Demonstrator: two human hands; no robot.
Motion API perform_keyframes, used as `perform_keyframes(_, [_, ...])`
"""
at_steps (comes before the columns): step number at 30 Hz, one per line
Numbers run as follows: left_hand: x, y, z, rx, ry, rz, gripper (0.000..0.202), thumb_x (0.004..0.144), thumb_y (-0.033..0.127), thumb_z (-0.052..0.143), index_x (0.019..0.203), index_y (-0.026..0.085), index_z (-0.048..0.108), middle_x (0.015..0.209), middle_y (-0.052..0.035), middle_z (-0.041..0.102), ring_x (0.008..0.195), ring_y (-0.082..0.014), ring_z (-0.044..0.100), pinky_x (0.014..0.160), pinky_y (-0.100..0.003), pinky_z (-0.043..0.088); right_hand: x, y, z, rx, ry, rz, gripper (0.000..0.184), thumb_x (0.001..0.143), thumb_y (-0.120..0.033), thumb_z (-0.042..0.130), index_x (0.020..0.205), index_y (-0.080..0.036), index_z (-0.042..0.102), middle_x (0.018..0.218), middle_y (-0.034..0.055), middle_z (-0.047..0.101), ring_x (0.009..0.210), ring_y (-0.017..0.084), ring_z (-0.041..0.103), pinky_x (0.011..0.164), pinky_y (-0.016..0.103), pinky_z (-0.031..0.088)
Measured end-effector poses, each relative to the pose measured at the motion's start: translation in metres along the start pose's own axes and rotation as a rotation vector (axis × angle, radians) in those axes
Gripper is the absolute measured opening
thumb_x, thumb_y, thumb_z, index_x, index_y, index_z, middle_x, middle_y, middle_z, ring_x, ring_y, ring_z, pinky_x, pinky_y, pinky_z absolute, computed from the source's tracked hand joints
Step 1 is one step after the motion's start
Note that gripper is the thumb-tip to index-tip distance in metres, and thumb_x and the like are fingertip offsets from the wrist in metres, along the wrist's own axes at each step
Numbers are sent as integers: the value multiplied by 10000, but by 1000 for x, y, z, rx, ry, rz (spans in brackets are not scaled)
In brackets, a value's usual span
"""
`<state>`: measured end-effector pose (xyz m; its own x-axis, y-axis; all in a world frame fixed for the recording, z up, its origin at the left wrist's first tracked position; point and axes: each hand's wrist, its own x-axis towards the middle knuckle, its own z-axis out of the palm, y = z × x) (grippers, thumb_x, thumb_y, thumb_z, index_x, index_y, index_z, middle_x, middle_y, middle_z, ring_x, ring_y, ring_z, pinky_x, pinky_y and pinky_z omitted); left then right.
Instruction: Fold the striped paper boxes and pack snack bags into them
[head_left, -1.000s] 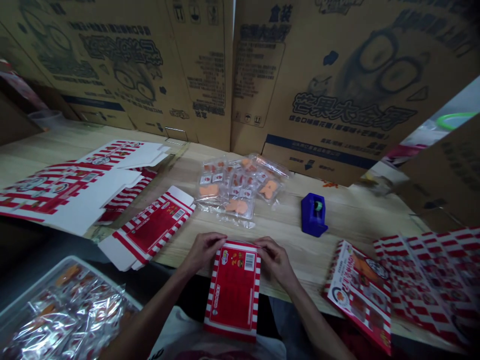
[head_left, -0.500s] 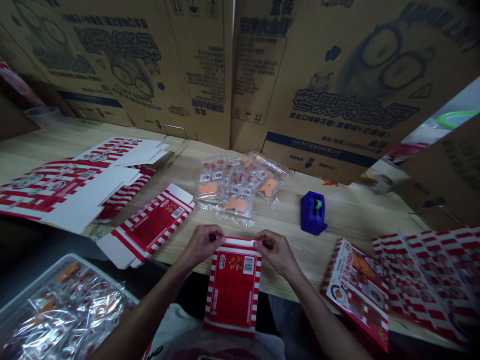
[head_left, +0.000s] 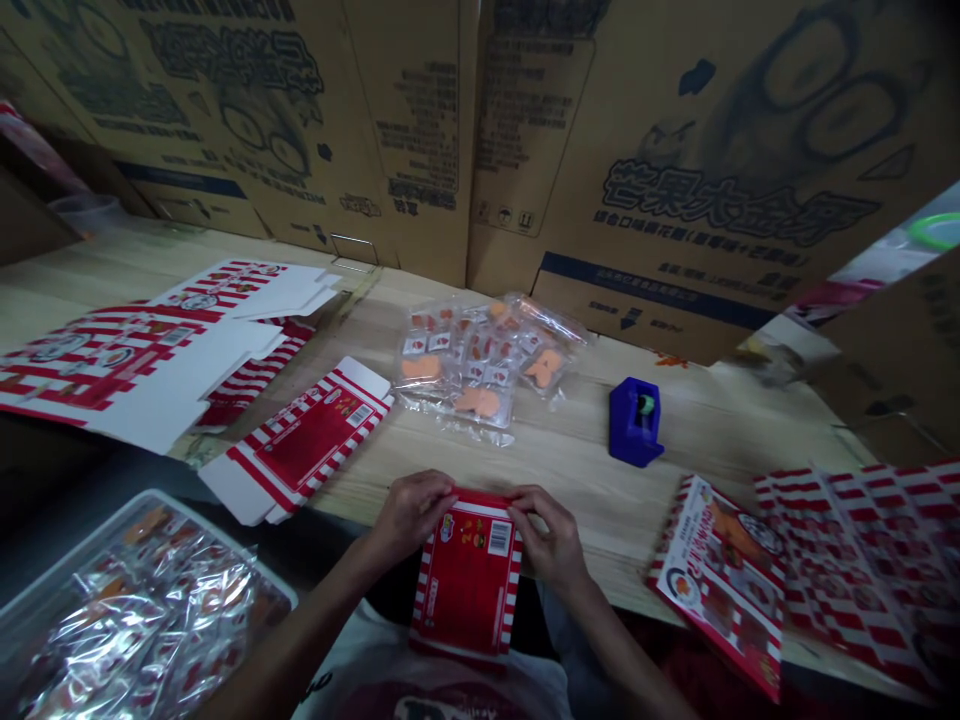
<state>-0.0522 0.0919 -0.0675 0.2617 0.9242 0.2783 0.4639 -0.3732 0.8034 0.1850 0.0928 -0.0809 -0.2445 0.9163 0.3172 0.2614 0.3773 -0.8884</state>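
A red carton [head_left: 466,585] with striped sides is held upright against my body, its printed back with a barcode facing up. My left hand [head_left: 415,512] pinches its top left corner, and my right hand [head_left: 549,535] pinches the top right corner. The carton's top edge looks folded over between the fingers. Beyond it on the table lie several clear plastic packets [head_left: 480,365] with orange pieces and small sachets. A blue tape dispenser [head_left: 634,422] stands to the right of the packets.
Flattened striped cartons [head_left: 161,400] lie on the left, with another red carton [head_left: 315,435] nearer. A white bin [head_left: 154,497] of wrapped packets sits low at left. A printed carton [head_left: 720,580] and a striped stack [head_left: 847,560] lie right. Large cardboard boxes [head_left: 675,290] wall the back.
The pale strip along the carton's top edge has turned down out of sight under both hands' fingers. My hands sit slightly lower in the view, and the camera has shifted a little.
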Motion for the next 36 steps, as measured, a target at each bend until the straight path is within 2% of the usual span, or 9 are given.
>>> perform_keyframes(4, [-1, 3, 2, -61, 17, -34, 135, 867, 195, 543, 762, 173, 625, 812, -58, 642, 781, -160, 599, 740, -267, 462, -1, -3, 3, 37, 11, 54, 105, 883, -210, 550, 781, -202, 574, 930, 49, 650, 883, 168, 618, 784, 275, 477])
perform_keyframes(7, [-2, 5, 6, -289, 65, -167, 95, 834, 241, 603, 798, 162, 640, 794, -37, 587, 743, -148, 564, 684, -250, 450, 11, -3, -3, 83, -71, 114, 155, 877, -271, 564, 744, -193, 574, 869, 43, 651, 810, 162, 616, 733, 260, 474])
perform_keyframes(12, [-6, 10, 21, -790, 149, -437, 223, 785, 321, 669, 941, 165, 650, 862, -29, 609, 742, -140, 573, 666, -239, 460, 66, 4, -5, 75, -160, 173, 232, 840, -356, 592, 700, -172, 611, 825, 53, 658, 767, 169, 604, 691, 257, 453])
perform_keyframes(16, [-9, 8, 23, -782, 177, -451, 243, 751, 340, 705, 905, 157, 659, 863, -39, 651, 814, -170, 600, 740, -258, 471, 103, 4, 5, 124, -121, 187, 238, 796, -389, 623, 709, -168, 633, 732, 39, 650, 701, 166, 592, 656, 263, 450])
perform_keyframes(20, [-15, -4, 16, -712, 173, -463, 224, 779, 355, 679, 901, 169, 654, 835, -32, 653, 795, -179, 610, 713, -263, 488, 97, 12, -21, 69, 121, 128, 220, 794, -373, 606, 695, -177, 619, 860, 59, 667, 806, 178, 610, 694, 270, 468])
perform_keyframes(24, [-12, -12, 13, -682, 114, -471, 259, 807, 350, 648, 1013, 193, 662, 1030, -59, 660, 958, -223, 624, 798, -301, 511, 61, 43, -94, -237, 714, 234, 273, 747, -432, 597, 820, -170, 622, 910, 81, 647, 842, 201, 597, 706, 300, 481])
perform_keyframes(26, [-9, -10, 14, -685, 78, -461, 270, 809, 350, 646, 1029, 195, 666, 1062, -64, 658, 983, -231, 626, 813, -307, 515, 46, 62, -130, -351, 891, 381, 404, 724, -481, 578, 947, -145, 608, 949, 107, 647, 837, 212, 603, 691, 309, 486])
perform_keyframes(30, [-3, 1, 18, -688, 57, -481, 273, 788, 367, 666, 992, 185, 670, 980, -56, 675, 905, -227, 652, 754, -301, 538, 44, 86, -159, -404, 876, 542, 590, 590, -516, 685, 1003, -104, 596, 937, 143, 666, 759, 235, 624, 644, 325, 488])
perform_keyframes(36, [-6, 1, 21, -697, 89, -496, 289, 757, 364, 701, 985, 190, 669, 981, -47, 681, 892, -229, 660, 773, -328, 557, 67, 86, -137, -486, 798, 643, 459, 554, -439, 741, 886, -140, 638, 749, 105, 682, 714, 253, 628, 667, 331, 457])
